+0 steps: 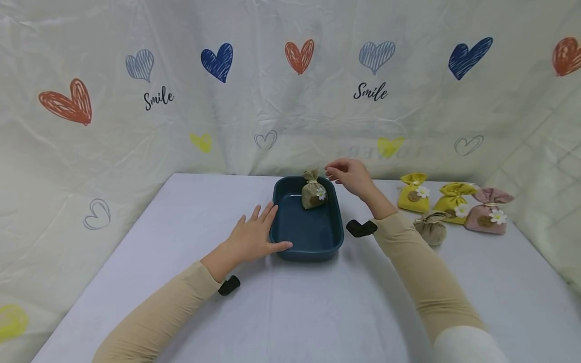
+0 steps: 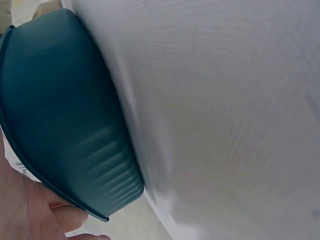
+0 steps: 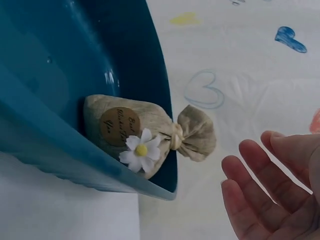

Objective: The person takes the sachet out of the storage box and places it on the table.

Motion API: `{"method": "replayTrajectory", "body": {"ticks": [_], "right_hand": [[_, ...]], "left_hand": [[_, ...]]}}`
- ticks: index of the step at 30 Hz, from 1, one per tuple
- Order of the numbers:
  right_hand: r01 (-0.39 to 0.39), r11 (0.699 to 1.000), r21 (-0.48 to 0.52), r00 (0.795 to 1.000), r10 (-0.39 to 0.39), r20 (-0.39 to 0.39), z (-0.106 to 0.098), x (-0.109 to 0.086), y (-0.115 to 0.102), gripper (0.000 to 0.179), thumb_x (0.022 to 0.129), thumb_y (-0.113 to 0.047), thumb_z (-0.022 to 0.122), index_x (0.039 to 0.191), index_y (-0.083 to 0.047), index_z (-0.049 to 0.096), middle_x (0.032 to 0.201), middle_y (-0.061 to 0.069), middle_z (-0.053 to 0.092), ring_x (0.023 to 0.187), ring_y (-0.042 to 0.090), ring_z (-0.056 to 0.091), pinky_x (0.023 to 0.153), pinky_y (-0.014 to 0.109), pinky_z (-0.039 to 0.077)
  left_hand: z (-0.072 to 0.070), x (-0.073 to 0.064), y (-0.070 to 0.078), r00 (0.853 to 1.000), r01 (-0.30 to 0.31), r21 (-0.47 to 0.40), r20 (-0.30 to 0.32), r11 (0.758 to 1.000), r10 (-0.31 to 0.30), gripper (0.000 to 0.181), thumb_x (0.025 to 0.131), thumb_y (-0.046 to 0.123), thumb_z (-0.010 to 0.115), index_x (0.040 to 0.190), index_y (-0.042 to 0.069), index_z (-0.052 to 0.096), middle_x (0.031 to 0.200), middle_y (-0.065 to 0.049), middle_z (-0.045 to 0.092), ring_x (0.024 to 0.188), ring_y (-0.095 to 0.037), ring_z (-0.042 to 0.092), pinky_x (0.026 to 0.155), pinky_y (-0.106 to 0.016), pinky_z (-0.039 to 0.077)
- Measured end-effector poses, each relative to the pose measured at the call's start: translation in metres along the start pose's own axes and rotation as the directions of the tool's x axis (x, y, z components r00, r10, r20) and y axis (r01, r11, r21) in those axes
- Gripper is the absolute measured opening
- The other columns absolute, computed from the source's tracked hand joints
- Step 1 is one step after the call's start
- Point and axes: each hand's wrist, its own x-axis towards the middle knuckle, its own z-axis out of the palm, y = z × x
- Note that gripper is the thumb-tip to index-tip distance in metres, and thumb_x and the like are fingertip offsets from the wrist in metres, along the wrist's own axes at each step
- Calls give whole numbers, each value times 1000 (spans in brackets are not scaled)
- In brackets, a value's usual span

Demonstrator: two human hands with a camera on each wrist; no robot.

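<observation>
A dark teal rectangular tub (image 1: pixel 306 232) stands on the white table. Inside it, at the far right end, a tan cloth sachet (image 1: pixel 313 194) leans upright, with a tied neck, a white daisy and a round brown label (image 3: pixel 119 127). My left hand (image 1: pixel 254 237) is spread at the tub's left rim, fingers straight, thumb over the near left corner. In the left wrist view its fingertips (image 2: pixel 70 218) are right at the rim. My right hand (image 1: pixel 351 175) hovers just beyond the tub's far right corner, fingers loosely bent, apart from the sachet and holding nothing.
At the table's right lie two yellow sachets (image 1: pixel 413 194), a pink sachet (image 1: pixel 487 214) and a greyish-tan sachet (image 1: pixel 431 228), the last partly behind my right sleeve. A pale curtain (image 1: pixel 327 116) printed with hearts hangs right behind the table's far edge.
</observation>
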Motion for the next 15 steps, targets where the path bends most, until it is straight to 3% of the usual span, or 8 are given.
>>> {"method": "replayTrajectory", "body": {"ticks": [9,15], "right_hand": [[-44,997,60,999,46,-29,16,11,6,32,109,-15,53,129,6,66,120,26,68,108,36,67,92,44,55],[-143,982,125,987,152,-61,20,18,4,34,109,-17,53,133,4,65,124,24,67,109,35,67,92,40,56]], "left_hand": [[-1,0,0,1000,0,9,-5,1000,0,109,90,78,53,166,11,13,171,-7,8,155,-38,12,117,-66,20],[-3,-1,1,1000,1,9,-2,1000,-1,109,90,78,53,166,10,13,171,-8,9,155,-37,12,117,-66,20]]}}
